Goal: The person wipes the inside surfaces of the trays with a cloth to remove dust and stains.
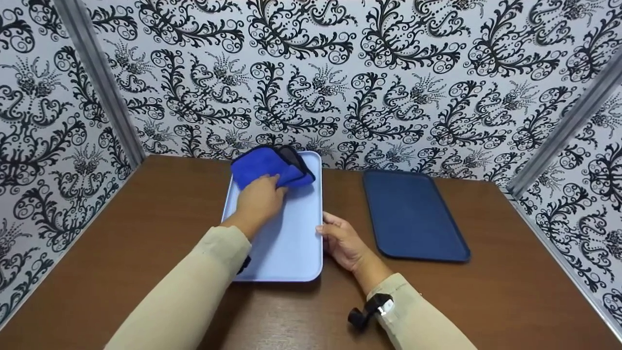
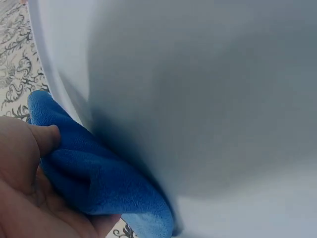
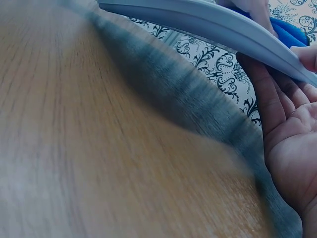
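My left hand pinches a bright blue microfiber cloth between thumb and fingers, over the far end of a light blue rectangular tray. The cloth is folded, with dark edging and a grey patch showing, and it laps past the tray's far left corner. In the left wrist view the cloth lies against the tray's smooth inner surface. My right hand grips the tray's right edge, thumb on the rim and fingers beneath. In the right wrist view the tray is raised off the table.
A dark blue tray lies flat on the brown wooden table, right of my right hand. Behind the table stands a wall with black scroll patterns, and similar panels flank both sides.
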Motion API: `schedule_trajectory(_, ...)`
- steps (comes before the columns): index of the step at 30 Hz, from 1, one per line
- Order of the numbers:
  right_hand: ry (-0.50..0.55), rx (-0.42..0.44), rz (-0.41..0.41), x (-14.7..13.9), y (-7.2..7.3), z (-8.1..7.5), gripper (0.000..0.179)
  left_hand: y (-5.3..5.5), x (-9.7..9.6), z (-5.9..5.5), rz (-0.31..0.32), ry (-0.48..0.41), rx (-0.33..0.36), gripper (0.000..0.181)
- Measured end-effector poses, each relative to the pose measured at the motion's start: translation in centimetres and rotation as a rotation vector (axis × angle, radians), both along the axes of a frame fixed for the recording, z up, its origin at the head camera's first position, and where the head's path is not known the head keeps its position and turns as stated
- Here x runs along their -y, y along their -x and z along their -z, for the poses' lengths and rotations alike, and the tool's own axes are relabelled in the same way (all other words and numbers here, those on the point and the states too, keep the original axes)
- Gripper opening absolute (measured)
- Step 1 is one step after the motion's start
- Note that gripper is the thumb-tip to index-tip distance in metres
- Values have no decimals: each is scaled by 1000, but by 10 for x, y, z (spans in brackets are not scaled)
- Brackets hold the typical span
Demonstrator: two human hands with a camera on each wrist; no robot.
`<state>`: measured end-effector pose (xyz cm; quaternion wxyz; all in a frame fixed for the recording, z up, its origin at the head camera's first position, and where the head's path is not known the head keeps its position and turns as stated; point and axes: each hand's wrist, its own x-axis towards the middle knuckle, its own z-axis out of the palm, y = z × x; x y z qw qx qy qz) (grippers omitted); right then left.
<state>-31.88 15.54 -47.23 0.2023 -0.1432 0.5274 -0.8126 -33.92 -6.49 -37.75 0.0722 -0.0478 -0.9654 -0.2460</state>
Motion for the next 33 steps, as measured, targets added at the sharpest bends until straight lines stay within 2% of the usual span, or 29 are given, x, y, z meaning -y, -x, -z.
schedule_trajectory(12, -13, 0, 2, 1, -1, -2, 53, 2, -38, 1, -2, -106, -21, 50)
schedule_trajectory(18, -31, 8, 13, 2, -1, -2, 54, 2, -53, 0, 45, -146, -23, 51)
schedule_trajectory(21, -46, 5, 15, 1, -1, -2, 55, 1, -56, 1, 98, -113, -35, 51)
schedule_trajectory(28, -31, 7, 17, 1, 1, 0, 56, 5, -48, 1, 233, 137, -107, 51)
schedule_trajectory(33, -30, -1, 25, 1, 2, 2, 58, 4, -39, -5, 255, 255, -129, 49)
